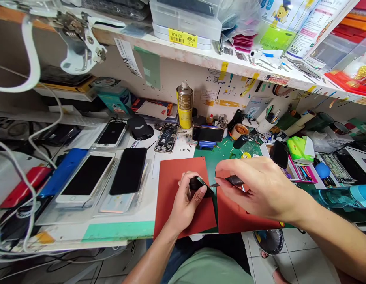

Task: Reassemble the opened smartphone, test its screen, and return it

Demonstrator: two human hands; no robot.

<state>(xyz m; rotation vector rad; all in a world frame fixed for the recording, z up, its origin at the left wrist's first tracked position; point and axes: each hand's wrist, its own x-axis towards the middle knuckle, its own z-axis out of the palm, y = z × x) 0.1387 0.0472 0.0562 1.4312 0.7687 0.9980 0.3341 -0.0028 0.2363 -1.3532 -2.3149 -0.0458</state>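
Observation:
My left hand [184,203] grips a dark phone [197,183] tilted above a reddish-brown mat, thumb on its near side and fingers behind it. In my right hand [261,187] is a thin screwdriver [234,180] with a dark handle, pinched between thumb and fingers. Its slim tip points left and meets the phone's edge, or comes very near it; the exact contact is too small to tell. Under my hands lie the left reddish-brown mat [167,189] and another reddish-brown mat [230,223], side by side. My fingers cover much of the phone.
To the left lie a white phone [86,177] and a black phone [128,170] on plastic trays. An opened phone [167,138], a spray can [184,104] and a phone on a blue stand [207,134] stand behind. A shelf [200,59] overhangs the bench; a blue-green bottle [342,196] lies right.

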